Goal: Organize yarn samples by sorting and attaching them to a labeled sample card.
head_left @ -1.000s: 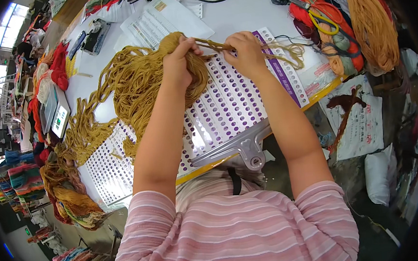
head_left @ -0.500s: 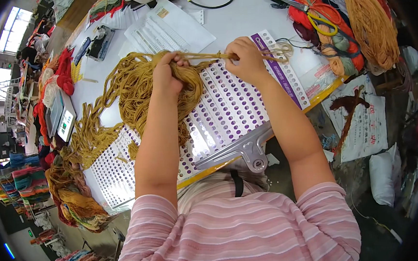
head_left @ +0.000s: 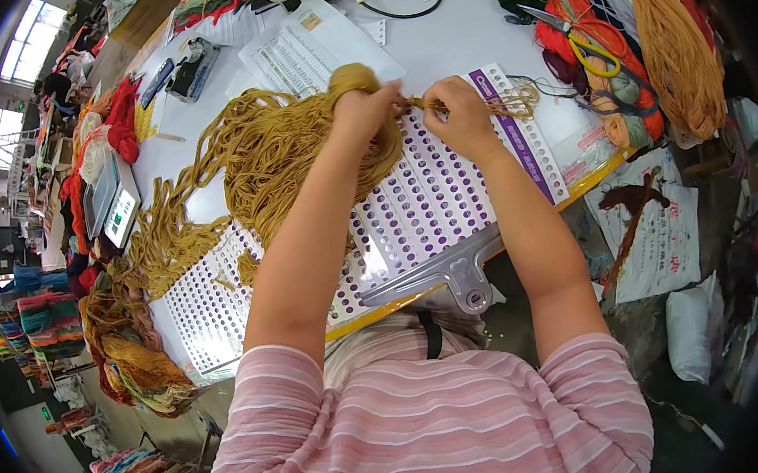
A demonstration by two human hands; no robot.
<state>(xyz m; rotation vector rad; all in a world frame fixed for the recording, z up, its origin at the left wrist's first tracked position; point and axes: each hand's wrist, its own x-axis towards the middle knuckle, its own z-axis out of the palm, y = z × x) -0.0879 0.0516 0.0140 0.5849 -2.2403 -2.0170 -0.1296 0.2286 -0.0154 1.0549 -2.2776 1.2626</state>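
**Both hands work a strand end at the top of the mustard yarn bundle**

The left hand (head_left: 369, 112) is clenched around the top of a big bundle of mustard-yellow wool yarn (head_left: 277, 156). The bundle lies on the white worktop (head_left: 461, 33), and its loose loops spread to the left and down over a white plastic board with rows of purple-ringed holes (head_left: 421, 203). The right hand (head_left: 463, 112) is just beside the left one and pinches a thin twisted strand of the same yarn (head_left: 514, 99), which runs to the right over the purple edge strip of the board.

By my judgement, the step in hand is separating or tying off a small strand at the head of the bundle. The next move seems to need a firm hold by the left hand while the right fingers guide the strand carefully, so the loops do not tangle.

Scissors with yellow handles (head_left: 585, 46) lie well apart, on a heap of red and orange yarn skeins (head_left: 638, 51) at the right. A small scale with a lit screen (head_left: 118, 211) stands at the left edge.

The fingertips of both hands are hidden by their backs, so I cannot tell if a knot is there. The far yarn end is too fine to make out.
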